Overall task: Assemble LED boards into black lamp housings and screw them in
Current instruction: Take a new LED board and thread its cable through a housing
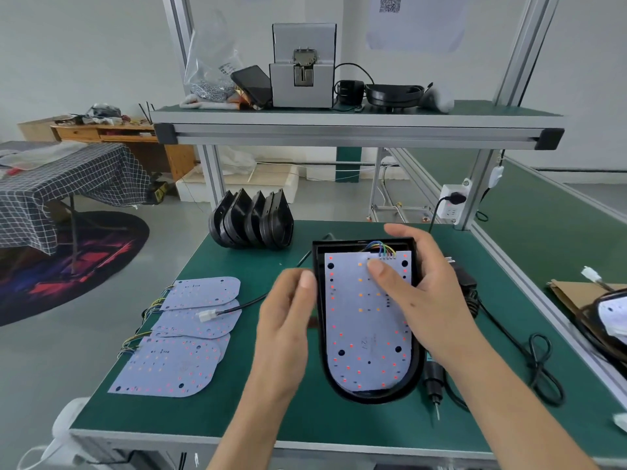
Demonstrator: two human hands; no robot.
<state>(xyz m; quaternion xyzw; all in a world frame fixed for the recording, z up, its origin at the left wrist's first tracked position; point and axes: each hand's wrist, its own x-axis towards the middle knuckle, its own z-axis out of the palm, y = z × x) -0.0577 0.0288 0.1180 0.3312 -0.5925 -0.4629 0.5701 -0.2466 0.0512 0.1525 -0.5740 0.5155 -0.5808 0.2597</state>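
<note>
A black housing [368, 395] is shown lying flat on the green desk [258, 415], with an LED board [363, 327] seated inside it and coloured wires [381, 248] at its far end. The board is pressed by the right hand [424, 293], thumb on its face and fingers [400, 230] curled over the housing's far right corner, while the left hand [288, 313] is held at the housing's left wall, fingers relaxed and together. Spare boards [185, 337] are laid to the left, empty housings [252, 220] are stacked at the far edge, and a screwdriver [433, 381] is seen just right of the housing.
</note>
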